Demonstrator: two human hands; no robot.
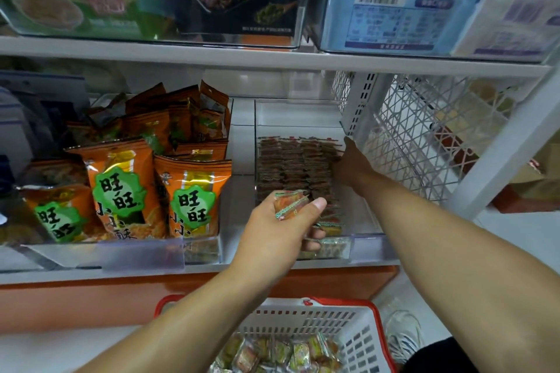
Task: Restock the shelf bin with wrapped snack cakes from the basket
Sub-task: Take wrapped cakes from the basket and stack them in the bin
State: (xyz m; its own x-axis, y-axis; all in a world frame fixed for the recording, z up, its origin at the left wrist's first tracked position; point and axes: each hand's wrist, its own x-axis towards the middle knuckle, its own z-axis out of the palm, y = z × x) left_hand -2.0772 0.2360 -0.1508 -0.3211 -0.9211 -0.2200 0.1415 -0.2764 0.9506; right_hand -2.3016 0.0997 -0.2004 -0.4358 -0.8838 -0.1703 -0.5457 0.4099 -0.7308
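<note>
Below you, the white slotted plastic basket [339, 331] holds wrapped snack cakes [272, 354]. Your left hand [280, 228] grips several orange-wrapped cakes [290, 204] at the clear shelf bin [365, 244]; your right hand [353, 165] reaches deep inside, finger state indiscernible.

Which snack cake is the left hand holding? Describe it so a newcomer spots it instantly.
On the middle shelf, find the clear bin of brown packets right of the orange bags. At its front, the left hand pinches one snack cake: orange, green-edged, raised above the rows.
</note>
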